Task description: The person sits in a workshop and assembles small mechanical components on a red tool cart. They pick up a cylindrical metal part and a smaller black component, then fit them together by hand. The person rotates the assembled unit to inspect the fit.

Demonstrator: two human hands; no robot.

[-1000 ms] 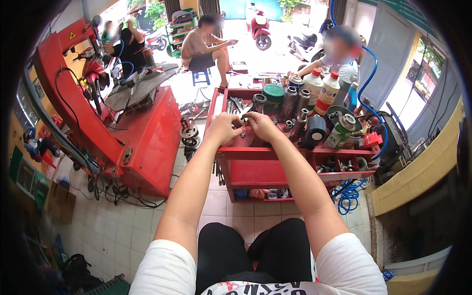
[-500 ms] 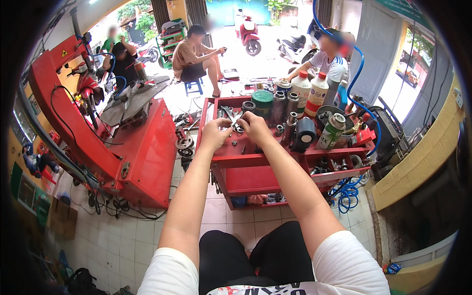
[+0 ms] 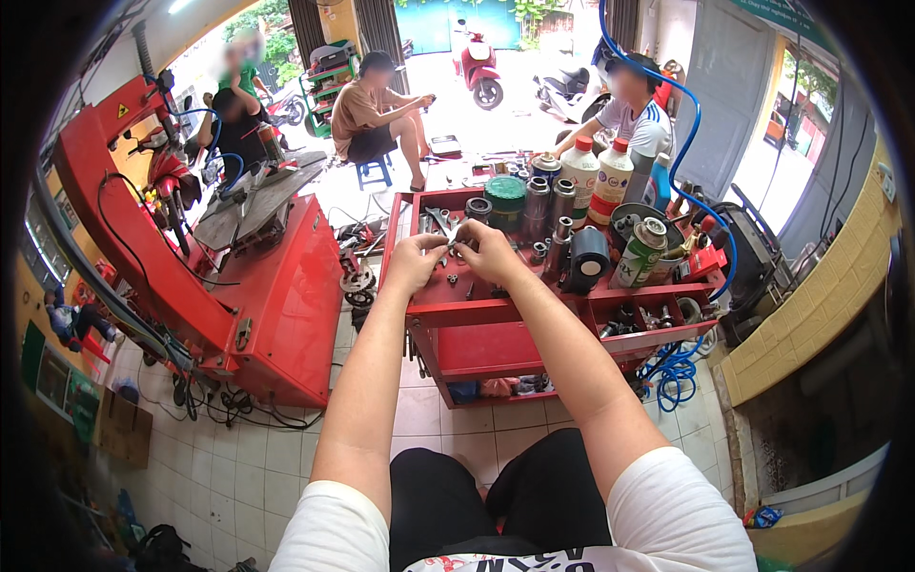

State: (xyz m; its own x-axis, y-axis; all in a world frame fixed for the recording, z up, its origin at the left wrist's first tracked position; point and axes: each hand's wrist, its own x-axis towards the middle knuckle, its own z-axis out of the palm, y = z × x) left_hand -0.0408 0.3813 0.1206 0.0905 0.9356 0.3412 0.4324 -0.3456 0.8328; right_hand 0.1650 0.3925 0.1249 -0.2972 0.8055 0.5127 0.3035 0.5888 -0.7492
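Centre frame: left hand (image 3: pixel 415 262) and right hand (image 3: pixel 488 250) pinch a small metal part (image 3: pixel 452 245) over red steel tool cart (image 3: pixel 496 313); fiddling looks midway, loose bits remain on tray

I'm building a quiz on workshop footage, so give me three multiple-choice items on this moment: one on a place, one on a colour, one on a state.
1. Where are the person's two hands?
A. Over the top tray of the red tool cart
B. On the floor tiles
C. On the red machine at the left

2. What colour are the caps of the two white bottles at the back of the cart?
A. Blue
B. Red
C. Yellow

3. How do the hands stand to each other?
A. Far apart, palms flat
B. One hangs at the person's side
C. Close together, fingertips meeting on a small metal part

Key: 1 A, the left hand and right hand are over the tool cart. 2 B, both white bottles have red caps. 3 C, the fingertips pinch a small metal part, too small to identify.
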